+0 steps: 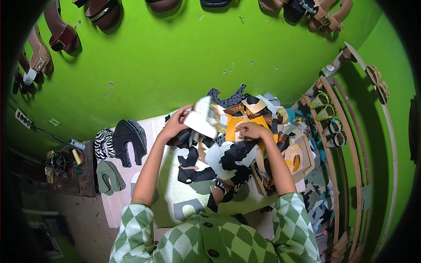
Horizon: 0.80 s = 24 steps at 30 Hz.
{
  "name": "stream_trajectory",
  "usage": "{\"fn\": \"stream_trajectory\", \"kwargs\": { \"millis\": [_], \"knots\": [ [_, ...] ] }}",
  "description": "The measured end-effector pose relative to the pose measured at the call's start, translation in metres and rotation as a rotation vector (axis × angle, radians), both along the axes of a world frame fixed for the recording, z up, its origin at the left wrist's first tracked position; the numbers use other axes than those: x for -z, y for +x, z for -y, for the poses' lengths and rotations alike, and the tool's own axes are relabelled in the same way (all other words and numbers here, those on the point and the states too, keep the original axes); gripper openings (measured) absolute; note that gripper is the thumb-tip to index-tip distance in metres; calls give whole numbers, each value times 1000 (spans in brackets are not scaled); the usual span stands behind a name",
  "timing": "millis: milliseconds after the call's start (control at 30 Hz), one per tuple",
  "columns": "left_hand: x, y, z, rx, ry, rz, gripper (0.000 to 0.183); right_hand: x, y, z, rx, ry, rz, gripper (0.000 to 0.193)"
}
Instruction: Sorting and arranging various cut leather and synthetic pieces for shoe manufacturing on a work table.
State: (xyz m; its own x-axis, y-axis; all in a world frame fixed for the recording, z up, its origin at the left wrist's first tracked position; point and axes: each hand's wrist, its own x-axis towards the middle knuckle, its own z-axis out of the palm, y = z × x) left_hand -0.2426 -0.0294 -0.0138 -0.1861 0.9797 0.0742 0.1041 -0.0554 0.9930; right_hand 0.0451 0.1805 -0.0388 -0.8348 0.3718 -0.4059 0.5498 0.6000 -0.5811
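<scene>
My left hand (176, 126) grips a white cut-out sheet piece (202, 124), smeared by motion, above the left part of a heap of cut shoe-material scraps (237, 151). Lying over the heap, my right hand (253, 130) has its fingers bent against an orange-yellow cut piece (233, 133); its fingertips are partly hidden. Around both hands lie black, white, tan and leopard-patterned scraps. A dark grey patterned piece (228, 97) leans at the back against the wall.
Left on the pale table (115, 210) lie stacked black pieces (129, 140), zebra-striped pieces (104, 144) and olive-green pieces (109, 177). A sewing machine (58, 161) stands farther left. Sandals hang on the green wall (175, 65). A wooden rack (346, 175) with sandals stands right, near more scraps (318, 193).
</scene>
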Motion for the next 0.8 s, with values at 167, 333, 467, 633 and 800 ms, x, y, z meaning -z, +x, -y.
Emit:
{"fn": "stream_trajectory", "kwargs": {
  "millis": [167, 333, 467, 633, 800],
  "knots": [
    [52, -12, 2, -96, -93, -505, 84, -7, 12, 6, 187, -54, -134, 38],
    [144, -44, 44, -390, -339, -602, 72, 13, 11, 28, 221, 294, -368, 48],
    [168, -37, 67, -655, -549, -614, 64, 26, -19, 63, 124, 410, -340, 66],
    [194, -39, 103, -489, -426, -640, 56, 34, -94, 132, -231, 526, -483, 98],
    [176, -33, 99, -373, -405, -685, 50, 106, -133, 145, -264, 734, -477, 45]
  ]
}}
